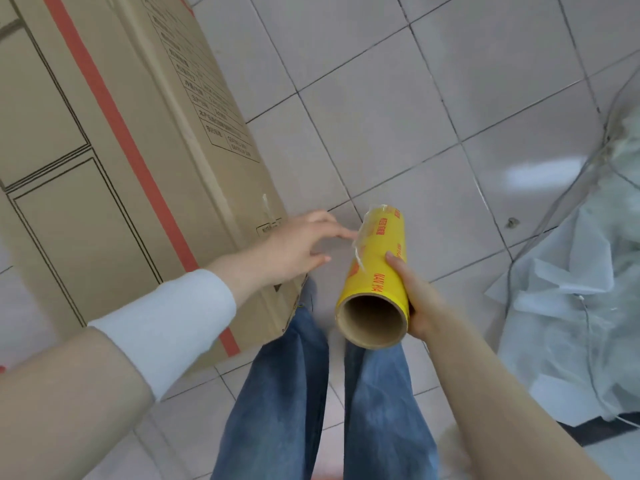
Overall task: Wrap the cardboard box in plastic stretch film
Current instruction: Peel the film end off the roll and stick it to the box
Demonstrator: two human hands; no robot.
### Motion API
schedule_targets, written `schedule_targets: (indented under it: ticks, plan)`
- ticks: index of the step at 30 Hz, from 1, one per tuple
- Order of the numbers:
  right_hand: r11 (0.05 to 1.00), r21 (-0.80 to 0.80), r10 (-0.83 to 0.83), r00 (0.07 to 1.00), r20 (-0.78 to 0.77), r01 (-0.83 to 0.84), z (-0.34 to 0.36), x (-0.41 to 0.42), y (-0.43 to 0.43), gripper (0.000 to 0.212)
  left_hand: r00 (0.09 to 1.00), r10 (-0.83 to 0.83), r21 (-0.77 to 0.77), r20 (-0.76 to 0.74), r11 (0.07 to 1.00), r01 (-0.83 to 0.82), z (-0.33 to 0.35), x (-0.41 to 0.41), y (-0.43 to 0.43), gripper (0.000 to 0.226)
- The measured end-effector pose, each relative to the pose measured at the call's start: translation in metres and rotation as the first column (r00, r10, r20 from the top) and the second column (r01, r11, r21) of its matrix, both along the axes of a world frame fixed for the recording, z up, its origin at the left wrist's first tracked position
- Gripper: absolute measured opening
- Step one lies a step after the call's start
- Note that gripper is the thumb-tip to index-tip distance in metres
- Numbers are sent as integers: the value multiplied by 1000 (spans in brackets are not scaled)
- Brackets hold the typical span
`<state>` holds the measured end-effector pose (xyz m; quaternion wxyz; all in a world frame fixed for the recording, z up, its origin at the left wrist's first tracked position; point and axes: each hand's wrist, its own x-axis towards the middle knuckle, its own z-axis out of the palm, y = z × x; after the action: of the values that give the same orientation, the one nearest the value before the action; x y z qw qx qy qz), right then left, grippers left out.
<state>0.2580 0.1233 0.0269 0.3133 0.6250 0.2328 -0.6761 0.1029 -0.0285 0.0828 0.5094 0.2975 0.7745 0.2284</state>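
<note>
A tall cardboard box [114,157] with a red stripe and printed black lines stands on the tiled floor at the left. My right hand [417,299] grips a yellow roll of stretch film [375,271] with red lettering; its brown cardboard core faces me. A loose clear film edge [360,242] sticks up from the roll's left side. My left hand [298,245] hovers in front of the box's lower corner with fingers spread, fingertips close to that loose film edge. Whether they touch the film I cannot tell.
Grey floor tiles [398,109] spread out beyond the box. A heap of crumpled white and clear plastic sheeting [581,289] with thin cables lies at the right. My legs in blue jeans [287,393] stand below the roll.
</note>
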Motion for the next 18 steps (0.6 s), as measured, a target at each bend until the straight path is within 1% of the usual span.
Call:
schedule_targets:
  ticks: [1,2,3,5,6,8,9,13,18]
  plan:
    - [1000,-6,-6,1000,-1,6,1,3,-3,70,993,-114,45,-8,992,115,-4,0,0,53]
    - [1000,-10,-8,1000,-10,8,1,5,-5,70,977,-211,88,-23,973,212,-8,1,1,55]
    - [1000,-14,-8,1000,-19,8,2,7,-7,68,958,-285,132,-43,948,288,-13,3,2,52]
    - [1000,-6,-6,1000,-20,6,5,10,-10,64,917,-374,233,-138,888,397,-18,5,5,32]
    - [1000,-4,-3,1000,-19,3,6,11,-11,63,901,-382,280,-204,859,428,-18,6,6,21]
    - [1000,-6,4,1000,-16,-4,8,12,-13,65,887,-361,336,-287,829,447,-18,7,4,11]
    - [1000,-4,8,1000,-12,-8,10,12,-14,67,885,-344,348,-314,825,445,-17,8,3,11]
    - [1000,4,2,1000,-20,-2,10,12,-15,68,880,-262,390,-397,820,420,-14,11,-3,27]
    - [1000,-23,-9,999,-46,8,10,10,-17,65,866,-261,431,-426,783,448,-17,9,-12,21]
